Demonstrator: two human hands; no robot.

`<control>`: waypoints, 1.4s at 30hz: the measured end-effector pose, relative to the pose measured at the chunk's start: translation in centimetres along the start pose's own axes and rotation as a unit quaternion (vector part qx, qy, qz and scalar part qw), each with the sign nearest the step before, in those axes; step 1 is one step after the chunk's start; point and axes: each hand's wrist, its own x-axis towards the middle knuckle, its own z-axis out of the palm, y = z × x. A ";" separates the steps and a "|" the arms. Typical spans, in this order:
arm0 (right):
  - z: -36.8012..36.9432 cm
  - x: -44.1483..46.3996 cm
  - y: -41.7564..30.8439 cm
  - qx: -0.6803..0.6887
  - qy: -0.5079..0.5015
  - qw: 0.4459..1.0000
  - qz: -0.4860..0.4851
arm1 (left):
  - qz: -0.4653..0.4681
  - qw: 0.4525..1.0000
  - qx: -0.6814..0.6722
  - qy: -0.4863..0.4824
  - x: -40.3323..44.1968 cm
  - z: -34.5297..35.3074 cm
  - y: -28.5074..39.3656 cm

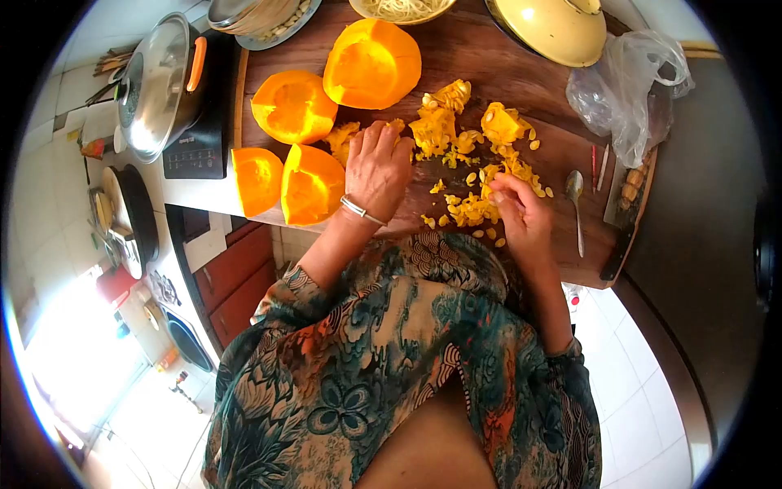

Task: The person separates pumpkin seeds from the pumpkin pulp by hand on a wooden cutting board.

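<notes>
My left hand [379, 169], with a bracelet [362, 211] at the wrist, has its fingers bent together over stringy pumpkin pulp [342, 140]; the fingertips are partly hidden. My right hand [524, 213] pinches thumb and fingers at the edge of a heap of pulp and pumpkin seeds [472, 212]; what lies between the tips is too small to make out. More pulp clumps [433, 126] lie between and beyond the hands, with loose seeds around them. Hollowed pumpkin pieces stand at the left: a large one [373, 65], another [293, 106], and two nearer ones [313, 186] [257, 181].
Right of the pulp lie a spoon [575, 196], a red pen-like stick [594, 156], a knife [626, 240] and a plastic bag [631, 90]. A yellow lidded pot [554, 28] and a bowl of shreds [403, 10] stand behind. A lidded pan [155, 85] sits on the cooktop [194, 159].
</notes>
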 end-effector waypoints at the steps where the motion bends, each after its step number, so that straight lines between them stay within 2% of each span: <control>1: 0.0 0.0 0.1 -0.001 0.000 1.000 -0.008 | 0.006 1.000 0.011 -0.014 -0.3 0.8 -0.5; 6: 0.2 0.5 1.0 -0.024 -0.004 0.999 -0.035 | 0.006 0.999 0.034 -0.028 -1.9 1.6 -2.0; 10: 1.5 3.0 0.7 -0.183 -0.034 0.972 -0.146 | -0.021 0.995 0.083 -0.055 -2.0 1.2 -1.5; 13: 2.7 5.5 0.2 -0.342 -0.031 0.911 -0.229 | -0.029 0.996 0.073 -0.045 -1.8 0.9 -0.9; 14: 2.9 6.3 0.2 -0.371 -0.046 0.898 -0.232 | -0.035 0.997 0.056 -0.035 -1.6 0.5 -0.5; 17: 3.1 7.6 -1.0 -0.439 -0.161 0.878 -0.101 | -0.056 0.996 -0.069 -0.022 -1.3 0.3 0.1; 20: 2.8 7.4 -0.2 -0.466 -0.187 0.856 -0.126 | -0.069 0.984 -0.164 0.007 -0.8 0.8 0.3; 23: 1.5 6.1 1.7 -0.296 -0.090 0.935 -0.176 | -0.080 0.971 -0.220 0.053 0.7 1.5 0.6; 25: 0.5 5.0 1.7 -0.149 -0.088 0.984 -0.041 | -0.081 0.968 -0.231 0.050 1.7 2.2 0.6; 26: 0.0 4.5 1.6 -0.071 -0.083 0.994 0.027 | -0.079 0.971 -0.225 0.032 2.1 2.7 0.5; 33: -1.8 2.1 1.6 0.115 -0.022 0.988 0.098 | -0.104 0.935 -0.340 -0.002 2.3 5.1 2.7; 34: -1.9 1.8 1.5 0.111 -0.010 0.989 0.101 | -0.062 0.929 -0.364 0.028 2.0 5.8 3.2; 36: -1.7 1.5 0.9 0.104 0.011 0.989 0.103 | -0.069 0.909 -0.410 -0.009 1.5 6.1 4.4; 39: -2.3 1.3 0.4 -0.166 0.021 0.985 -0.053 | -0.104 0.887 -0.447 -0.043 1.4 5.4 4.8; 42: -2.7 1.0 0.4 -0.251 0.034 0.964 -0.083 | -0.158 0.852 -0.495 -0.064 1.1 5.7 4.5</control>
